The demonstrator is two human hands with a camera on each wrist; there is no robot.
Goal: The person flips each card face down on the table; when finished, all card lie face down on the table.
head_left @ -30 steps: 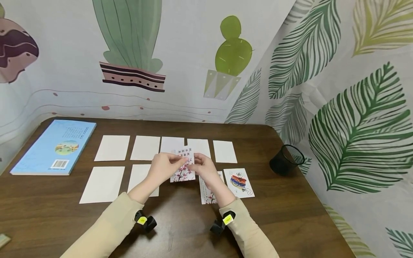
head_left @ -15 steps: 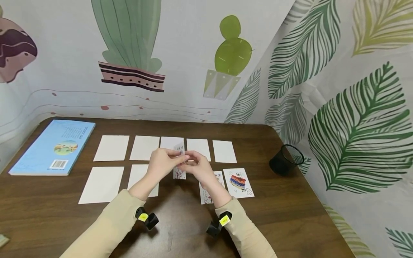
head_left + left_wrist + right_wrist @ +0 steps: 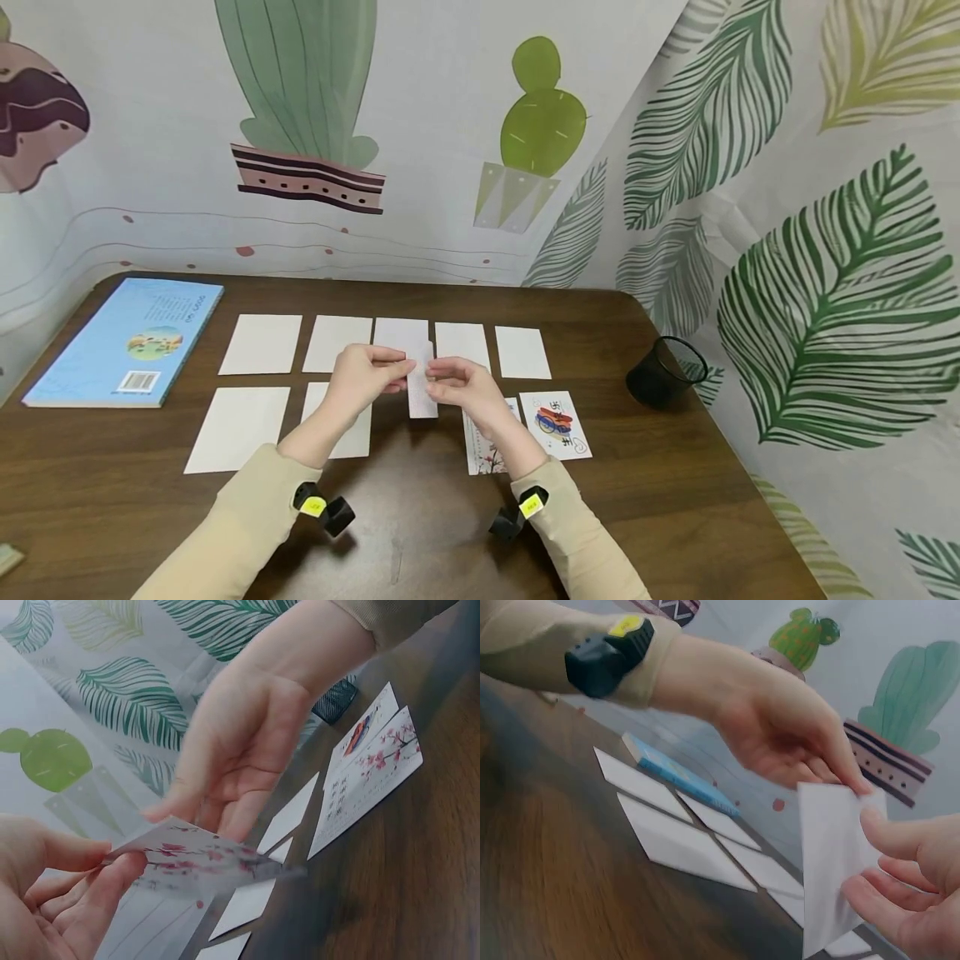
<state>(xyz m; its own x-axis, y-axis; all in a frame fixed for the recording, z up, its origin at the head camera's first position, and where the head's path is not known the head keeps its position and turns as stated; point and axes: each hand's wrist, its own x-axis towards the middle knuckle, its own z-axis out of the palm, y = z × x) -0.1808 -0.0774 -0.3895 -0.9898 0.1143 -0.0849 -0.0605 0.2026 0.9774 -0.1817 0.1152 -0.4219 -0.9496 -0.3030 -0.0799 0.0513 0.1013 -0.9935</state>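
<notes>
Above the middle of the brown table (image 3: 420, 533), both hands hold one card (image 3: 422, 398) between them. Its white back faces the head camera. The left hand (image 3: 366, 375) pinches its left edge between thumb and fingers, as the left hand (image 3: 780, 731) also shows in the right wrist view. The right hand (image 3: 459, 385) pinches the right edge, thumb on the card (image 3: 831, 862). From the left wrist the card (image 3: 202, 859) shows a pink blossom print on its underside, with the right hand (image 3: 240, 757) above it.
Several white face-down cards (image 3: 261, 343) lie in two rows. Two face-up cards lie at the near right: a blossom card (image 3: 480, 450) and a colourful card (image 3: 557, 425). A blue book (image 3: 127, 342) lies far left and a black mesh cup (image 3: 663, 371) stands at the right.
The held card has been turned over: its blossom face showed a second ago, then its edge, and its white back shows now. Both hands stayed above the same spot.
</notes>
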